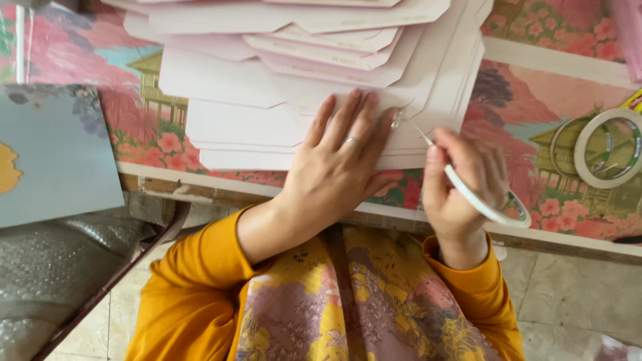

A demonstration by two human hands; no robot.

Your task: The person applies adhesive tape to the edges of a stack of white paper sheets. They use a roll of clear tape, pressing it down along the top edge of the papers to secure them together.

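Left hand (341,157) lies flat, fingers spread and released, pinning the stack of pale pink card cutouts (267,87) on the floral-covered table (535,113). Right hand (461,190) grips a white tape roll (491,204), its strip drawn taut toward the card edge. Spare tape rolls (605,147) sit far right.

Pale pink die-cut card sheets (294,73): overlapping stack, flat, upper centre of frame. White tape roll (491,204): thin ring, held on edge, right of centre, loose end (422,137) reaching stack's lower right edge.
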